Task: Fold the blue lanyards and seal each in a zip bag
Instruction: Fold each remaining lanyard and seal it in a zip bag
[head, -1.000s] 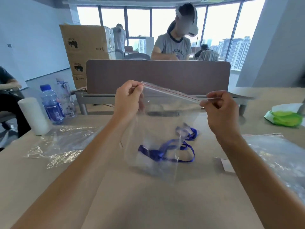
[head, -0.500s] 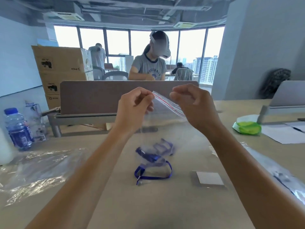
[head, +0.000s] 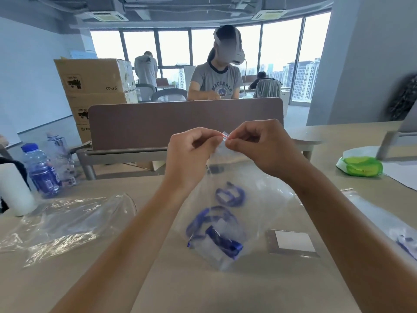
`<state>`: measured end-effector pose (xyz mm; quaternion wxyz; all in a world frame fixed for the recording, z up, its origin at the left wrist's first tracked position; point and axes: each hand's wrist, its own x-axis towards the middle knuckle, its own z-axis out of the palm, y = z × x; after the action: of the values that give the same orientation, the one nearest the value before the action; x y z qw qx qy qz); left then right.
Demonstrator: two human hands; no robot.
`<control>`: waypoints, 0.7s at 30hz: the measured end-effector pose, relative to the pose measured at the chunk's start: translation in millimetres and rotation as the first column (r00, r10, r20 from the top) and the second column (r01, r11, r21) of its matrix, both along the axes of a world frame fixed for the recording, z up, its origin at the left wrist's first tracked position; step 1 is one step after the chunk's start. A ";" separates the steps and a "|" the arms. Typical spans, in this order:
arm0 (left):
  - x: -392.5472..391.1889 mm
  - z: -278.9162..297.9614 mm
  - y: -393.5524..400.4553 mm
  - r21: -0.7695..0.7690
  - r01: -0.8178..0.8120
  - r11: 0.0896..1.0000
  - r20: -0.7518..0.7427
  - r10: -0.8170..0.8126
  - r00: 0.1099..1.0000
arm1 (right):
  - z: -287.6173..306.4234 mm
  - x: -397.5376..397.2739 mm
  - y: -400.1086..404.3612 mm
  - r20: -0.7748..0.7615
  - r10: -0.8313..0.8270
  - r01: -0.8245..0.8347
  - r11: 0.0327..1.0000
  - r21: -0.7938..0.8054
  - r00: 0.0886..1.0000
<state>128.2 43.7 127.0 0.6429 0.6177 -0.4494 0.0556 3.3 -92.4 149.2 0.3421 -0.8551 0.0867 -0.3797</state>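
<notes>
Both hands, left hand (head: 191, 152) and right hand (head: 259, 145), pinched the zip bag (head: 228, 199) seal; uneven pressing risked gaps, freeing the blue lanyard (head: 214, 231).

A long beige tabletop (head: 67, 279) runs toward a brown divider panel (head: 185, 120) along its far edge. Behind it, floor-to-ceiling windows (head: 282, 53) flood the office with daylight — city towers outside. Stacked cardboard boxes (head: 94, 86) stand at the left by a pale blue wall (head: 33, 75); exposed ducts — and ceiling vents (head: 108, 16) — hang overhead.
</notes>
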 end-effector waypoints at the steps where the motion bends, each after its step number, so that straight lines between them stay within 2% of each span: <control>1: -1.5 -0.7 -1.0 0.004 0.000 1.000 -0.003 0.000 1.000 | -1.9 -0.3 -1.9 -0.001 -0.001 0.001 1.000 -0.001 1.000; 6: -6.2 -5.5 -5.0 0.012 -0.006 1.000 -0.099 0.007 0.995 | -8.2 -3.7 -7.9 -0.017 0.004 -0.004 0.999 -0.033 1.000; 15: -11.7 -11.9 -7.7 0.070 -0.039 0.997 0.104 0.031 0.994 | -14.2 -4.3 -11.0 -0.028 0.006 -0.007 0.999 -0.032 1.000; 21: 1.1 -18.8 -12.1 0.076 -0.029 0.997 0.052 0.025 0.998 | -15.9 4.5 -18.6 -0.075 0.020 -0.021 1.000 -0.015 0.997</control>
<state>129.3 31.6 108.2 0.6062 0.6465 -0.4590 0.0626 7.7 -111.0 133.2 0.3357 -0.8723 0.0875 -0.3445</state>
